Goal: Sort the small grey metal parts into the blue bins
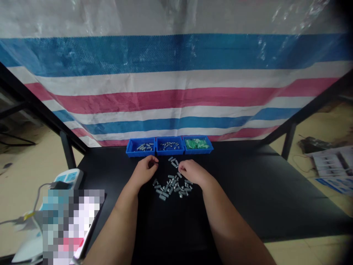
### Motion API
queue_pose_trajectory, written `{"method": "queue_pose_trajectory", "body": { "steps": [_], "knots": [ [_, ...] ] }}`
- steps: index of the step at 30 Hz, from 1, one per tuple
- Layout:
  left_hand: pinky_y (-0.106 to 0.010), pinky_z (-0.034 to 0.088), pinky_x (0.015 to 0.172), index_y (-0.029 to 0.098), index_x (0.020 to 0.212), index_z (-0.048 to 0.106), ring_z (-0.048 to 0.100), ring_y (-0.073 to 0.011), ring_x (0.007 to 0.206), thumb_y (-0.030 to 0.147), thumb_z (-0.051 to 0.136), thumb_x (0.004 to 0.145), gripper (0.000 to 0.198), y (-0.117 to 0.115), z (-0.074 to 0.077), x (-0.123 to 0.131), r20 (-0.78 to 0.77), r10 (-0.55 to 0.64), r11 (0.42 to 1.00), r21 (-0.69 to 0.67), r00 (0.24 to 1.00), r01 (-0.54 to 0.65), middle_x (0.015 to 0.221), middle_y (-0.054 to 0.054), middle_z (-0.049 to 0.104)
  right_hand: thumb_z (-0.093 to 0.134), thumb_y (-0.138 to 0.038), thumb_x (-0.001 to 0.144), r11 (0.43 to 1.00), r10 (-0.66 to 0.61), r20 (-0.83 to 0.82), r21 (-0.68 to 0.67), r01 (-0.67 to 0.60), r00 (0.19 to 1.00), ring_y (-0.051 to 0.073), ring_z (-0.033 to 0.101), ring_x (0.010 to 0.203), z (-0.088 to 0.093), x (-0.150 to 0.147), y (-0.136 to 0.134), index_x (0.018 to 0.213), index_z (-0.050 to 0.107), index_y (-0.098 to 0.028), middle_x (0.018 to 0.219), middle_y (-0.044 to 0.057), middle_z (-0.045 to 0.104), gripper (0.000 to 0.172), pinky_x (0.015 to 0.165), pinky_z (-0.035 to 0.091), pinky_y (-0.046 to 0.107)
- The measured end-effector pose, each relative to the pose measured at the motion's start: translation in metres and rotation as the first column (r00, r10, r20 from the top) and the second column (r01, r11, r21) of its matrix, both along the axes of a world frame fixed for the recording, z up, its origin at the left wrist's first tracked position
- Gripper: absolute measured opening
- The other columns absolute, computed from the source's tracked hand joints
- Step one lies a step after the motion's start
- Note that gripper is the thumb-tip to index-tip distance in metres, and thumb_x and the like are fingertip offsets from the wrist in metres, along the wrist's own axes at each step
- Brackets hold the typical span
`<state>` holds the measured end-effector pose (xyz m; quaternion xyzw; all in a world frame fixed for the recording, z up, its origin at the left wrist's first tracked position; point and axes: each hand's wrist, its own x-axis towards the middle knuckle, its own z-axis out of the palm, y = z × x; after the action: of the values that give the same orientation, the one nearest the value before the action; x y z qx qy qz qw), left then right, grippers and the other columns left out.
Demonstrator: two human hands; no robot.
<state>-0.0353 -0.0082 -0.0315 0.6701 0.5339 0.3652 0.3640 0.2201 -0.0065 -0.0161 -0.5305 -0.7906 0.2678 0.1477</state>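
Closest in, both my forearms reach up the black tabletop (234,191) from the bottom of the view, with plenty of dark surface either side of them and more on the right than the left, where the table's edge runs close by. My left hand (145,170) and right hand (191,173) sit curled, fingers loosely drawn in, tips facing each other across a narrow gap. From here I cannot tell whether either hand has a small piece pinched inside it. The loose grey threaded fasteners (171,187) lie scattered in a heap just below and between the hands, with a small cluster of them (173,162) up in the gap, nearly touching my right fingertips (179,168). Just past that, three blue plastic trays stand side by side against the far edge: the left tray (140,147) and middle tray (169,145) hold grey fasteners, and the right tray (197,144) holds green pieces. Off to the left, a white power strip (68,178) sits beside the table by a pixelated patch (73,224), printed sheets (331,165) lie on the floor at right, and a striped tarp (176,95) hangs behind everything
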Motion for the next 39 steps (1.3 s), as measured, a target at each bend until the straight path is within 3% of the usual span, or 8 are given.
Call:
{"method": "queue_pose_trajectory", "body": {
  "steps": [4, 13, 17, 22, 24, 27, 32, 39],
  "knots": [
    [-0.025, 0.037, 0.054, 0.020, 0.087, 0.070, 0.058, -0.0152, 0.057, 0.030, 0.069, 0.074, 0.016, -0.009, 0.007, -0.011, -0.296, -0.171, 0.983, -0.117, 0.940, 0.142, 0.066, 0.000, 0.065, 0.063, -0.011, 0.080, 1.000, -0.015, -0.023, 0.000, 0.015, 1.000, 0.015, 0.062, 0.063, -0.003, -0.001, 0.002, 0.068, 0.072, -0.022, 0.070, 0.001, 0.071, 0.018, 0.059, 0.038, 0.025],
    [-0.026, 0.038, 0.055, 0.022, 0.075, 0.073, 0.064, -0.0188, 0.061, 0.020, 0.069, 0.066, 0.010, -0.013, 0.006, -0.011, -0.399, -0.185, 0.982, -0.102, 0.898, 0.157, 0.070, -0.003, 0.071, 0.063, -0.014, 0.079, 0.999, -0.010, -0.020, 0.042, 0.011, 1.000, 0.015, 0.062, 0.058, -0.001, -0.004, 0.000, 0.071, 0.073, -0.024, 0.063, -0.001, 0.070, 0.016, 0.059, 0.042, 0.026],
    [-0.027, 0.040, 0.057, 0.022, 0.079, 0.072, 0.065, -0.0204, 0.065, 0.019, 0.067, 0.064, 0.016, -0.014, 0.007, -0.010, -0.430, -0.181, 0.982, -0.126, 0.884, 0.140, 0.074, -0.004, 0.072, 0.061, -0.030, 0.088, 0.969, -0.120, -0.343, 0.164, 0.185, 0.931, 0.017, 0.067, 0.067, -0.004, -0.014, 0.008, 0.087, 0.074, -0.022, 0.074, 0.002, 0.073, 0.015, 0.066, 0.051, 0.028],
    [-0.028, 0.040, 0.058, 0.022, 0.080, 0.071, 0.066, -0.0223, 0.068, 0.016, 0.065, 0.062, 0.020, -0.013, 0.008, -0.010, -0.454, -0.102, 0.992, -0.113, 0.885, 0.056, 0.076, -0.005, 0.073, 0.067, -0.039, 0.085, 0.940, -0.168, -0.628, 0.131, 0.315, 0.760, 0.019, 0.071, 0.081, -0.021, -0.024, 0.019, 0.127, 0.065, -0.017, 0.107, 0.012, 0.075, 0.047, 0.072, 0.058, 0.031],
    [-0.028, 0.040, 0.059, 0.022, 0.081, 0.070, 0.066, -0.0227, 0.069, 0.016, 0.066, 0.062, 0.020, -0.012, 0.008, -0.011, -0.460, -0.066, 0.995, -0.102, 0.886, 0.021, 0.076, -0.005, 0.073, 0.066, -0.037, 0.085, 0.944, -0.163, -0.612, 0.133, 0.303, 0.774, 0.018, 0.069, 0.077, -0.024, -0.024, 0.021, 0.133, 0.060, -0.017, 0.110, 0.013, 0.074, 0.052, 0.067, 0.057, 0.030],
    [-0.029, 0.042, 0.061, 0.022, 0.081, 0.070, 0.067, -0.0229, 0.073, 0.019, 0.065, 0.065, 0.017, -0.010, 0.009, -0.012, -0.466, -0.050, 0.994, -0.109, 0.883, -0.001, 0.079, -0.005, 0.073, 0.061, -0.034, 0.087, 0.928, -0.185, -0.536, 0.181, 0.326, 0.824, 0.016, 0.066, 0.071, -0.022, -0.017, 0.019, 0.118, 0.067, -0.017, 0.097, 0.009, 0.074, 0.036, 0.062, 0.053, 0.027],
    [-0.029, 0.045, 0.068, 0.019, 0.087, 0.074, 0.068, -0.0221, 0.079, 0.021, 0.062, 0.070, 0.020, -0.010, 0.014, -0.013, -0.439, -0.091, 0.986, -0.163, 0.894, 0.021, 0.085, -0.005, 0.074, 0.060, -0.020, 0.081, 0.958, -0.164, -0.195, 0.202, 0.203, 0.967, 0.015, 0.062, 0.068, -0.016, -0.002, 0.016, 0.092, 0.073, -0.021, 0.080, 0.002, 0.070, 0.016, 0.066, 0.047, 0.027],
    [-0.026, 0.045, 0.058, 0.016, 0.092, 0.070, 0.061, -0.0155, 0.060, 0.021, 0.059, 0.073, 0.022, -0.003, 0.009, -0.022, -0.134, -0.092, 0.939, -0.340, 0.987, 0.041, 0.071, -0.002, 0.068, 0.065, -0.014, 0.074, 0.995, -0.058, -0.075, 0.078, 0.064, 0.995, 0.015, 0.061, 0.071, -0.006, 0.009, 0.011, 0.084, 0.071, -0.021, 0.079, 0.000, 0.068, 0.014, 0.065, 0.042, 0.025]
  ]
}}
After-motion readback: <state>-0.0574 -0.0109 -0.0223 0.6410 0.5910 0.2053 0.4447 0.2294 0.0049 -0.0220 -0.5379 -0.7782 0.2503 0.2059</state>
